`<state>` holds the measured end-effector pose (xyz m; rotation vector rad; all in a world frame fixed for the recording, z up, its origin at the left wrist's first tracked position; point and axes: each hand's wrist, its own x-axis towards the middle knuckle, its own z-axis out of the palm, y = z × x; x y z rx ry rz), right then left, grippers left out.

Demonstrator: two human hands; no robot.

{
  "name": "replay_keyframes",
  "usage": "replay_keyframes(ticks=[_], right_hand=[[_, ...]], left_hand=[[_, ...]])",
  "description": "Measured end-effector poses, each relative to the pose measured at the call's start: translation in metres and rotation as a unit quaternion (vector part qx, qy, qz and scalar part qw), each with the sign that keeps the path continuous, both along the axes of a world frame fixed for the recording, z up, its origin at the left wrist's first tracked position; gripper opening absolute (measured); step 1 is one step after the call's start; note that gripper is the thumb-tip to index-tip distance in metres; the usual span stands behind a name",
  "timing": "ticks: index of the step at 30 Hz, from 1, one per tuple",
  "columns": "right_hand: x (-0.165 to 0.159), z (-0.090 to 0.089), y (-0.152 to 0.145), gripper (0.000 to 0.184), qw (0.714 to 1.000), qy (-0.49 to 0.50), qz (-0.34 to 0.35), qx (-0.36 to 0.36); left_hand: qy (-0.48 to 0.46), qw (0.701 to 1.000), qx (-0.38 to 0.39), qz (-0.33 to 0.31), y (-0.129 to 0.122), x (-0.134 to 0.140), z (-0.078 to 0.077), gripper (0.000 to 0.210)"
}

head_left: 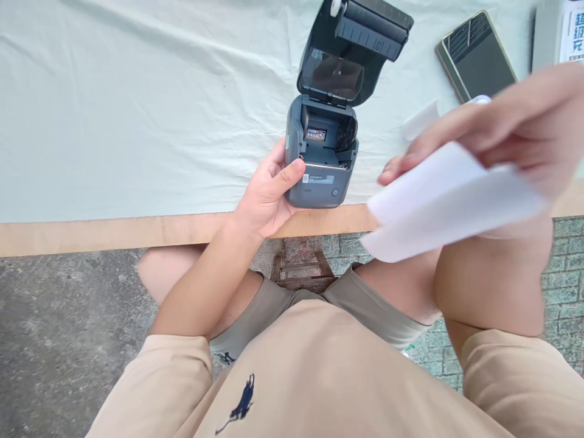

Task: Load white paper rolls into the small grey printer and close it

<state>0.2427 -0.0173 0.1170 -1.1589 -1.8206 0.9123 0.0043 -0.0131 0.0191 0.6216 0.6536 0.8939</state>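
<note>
My left hand point(271, 191) grips a dark grey label printer point(319, 185) by its left side, the thumb lying on its front top edge. The printer's lid point(337, 70) stands raised on its hinge. Its inner compartment shows a small printed sticker and no paper roll. At the right, my right hand point(520, 125) is closed on a curled strip of white paper point(424, 194). That paper hangs in front of the table edge, apart from the printer. Both the hand and the paper are somewhat blurred by motion.
A phone point(481, 58) lies on the pale table cloth point(159, 109) at the back right. Beside it stands a grey and white box point(550, 33) with printed characters. A white scrap point(420, 120) rests near my right hand. The wooden table edge point(196, 230) runs before my lap.
</note>
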Motion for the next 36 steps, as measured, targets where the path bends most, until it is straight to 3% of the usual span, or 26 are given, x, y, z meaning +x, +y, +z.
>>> replay_keyframes(ticks=[3, 6, 11, 14, 18, 21, 24, 26, 31, 34, 36], right_hand=[[-0.013, -0.006, 0.006, 0.052, 0.997, -0.019, 0.06, -0.051], [-0.028, -0.006, 0.015, 0.048, 0.982, -0.18, 0.022, -0.06], [-0.056, 0.008, 0.025, 0.042, 0.904, -0.425, -0.05, -0.019], [-0.066, 0.01, 0.029, 0.047, 0.87, -0.49, -0.05, -0.033], [-0.071, 0.008, 0.032, 0.045, 0.849, -0.524, -0.051, -0.055], [-0.068, 0.008, 0.032, 0.042, 0.863, -0.5, -0.042, -0.061], [-0.06, 0.008, 0.029, 0.027, 0.899, -0.437, -0.025, 0.025], [-0.055, 0.006, 0.026, 0.017, 0.904, -0.421, 0.001, 0.071], [-0.048, -0.006, 0.022, 0.038, 0.903, -0.415, 0.091, 0.062], [-0.04, -0.01, 0.024, 0.028, 0.929, -0.317, 0.066, 0.181], [-0.034, -0.009, 0.026, 0.025, 0.947, -0.224, -0.005, 0.228]], left_hand=[[0.005, 1.0, 0.006, 0.007, 0.0, 0.0, -0.002, 0.056], [0.011, 1.0, 0.0, 0.015, -0.002, 0.002, 0.001, 0.056], [-0.011, 1.0, -0.011, 0.022, -0.002, 0.003, 0.007, 0.057], [-0.016, 0.999, -0.023, 0.019, -0.002, 0.003, 0.007, 0.053], [0.004, 1.0, -0.022, 0.009, -0.003, 0.002, 0.006, 0.054], [0.008, 1.0, -0.018, 0.006, -0.003, 0.002, 0.007, 0.056], [0.003, 1.0, -0.021, 0.019, -0.003, 0.001, 0.007, 0.053], [-0.002, 0.999, -0.023, 0.023, -0.002, 0.0, 0.006, 0.053], [-0.011, 1.0, -0.01, 0.021, -0.003, -0.002, -0.002, 0.067], [0.007, 1.0, 0.005, 0.026, -0.005, -0.002, -0.007, 0.07], [0.002, 1.0, 0.015, 0.02, -0.006, -0.003, -0.011, 0.073]])
